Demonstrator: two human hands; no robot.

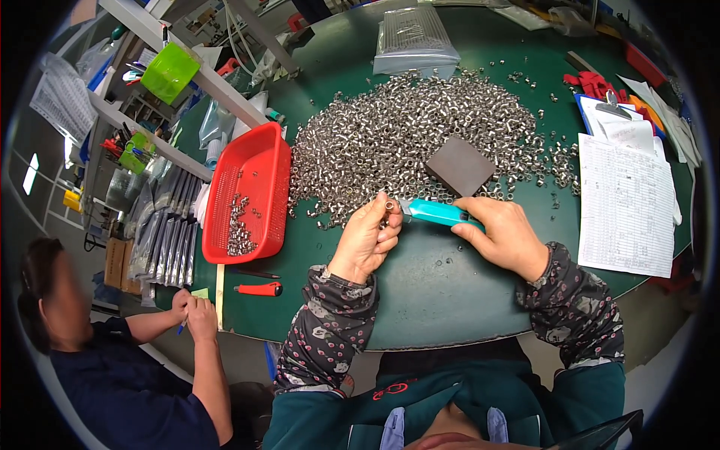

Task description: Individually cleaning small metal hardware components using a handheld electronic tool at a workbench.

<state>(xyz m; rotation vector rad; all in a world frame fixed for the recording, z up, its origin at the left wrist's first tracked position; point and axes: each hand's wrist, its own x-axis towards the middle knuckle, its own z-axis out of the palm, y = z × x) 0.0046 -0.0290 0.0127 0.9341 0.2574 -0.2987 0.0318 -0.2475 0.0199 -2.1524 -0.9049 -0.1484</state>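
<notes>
Pinched in the fingers of my left hand (365, 238) is a small metal ring (390, 205). My right hand (504, 231) grips a teal utility knife (439, 212), whose blade end points left and meets or nearly meets the ring. Just beyond both hands spreads a big heap of small shiny metal rings (397, 124). A dark brown block (460, 166) rests on the heap's near right side. To the left, a red plastic basket (279, 187) holds a small number of the same metal pieces.
A red utility knife (259, 289) lies left of my hands on the green table (450, 300). Printed sheets (626, 217) and a clipboard (615, 109) lie at right. Bagged clear tubes (416, 37) sit at the back. At lower left, a person (135, 375) holds a pen.
</notes>
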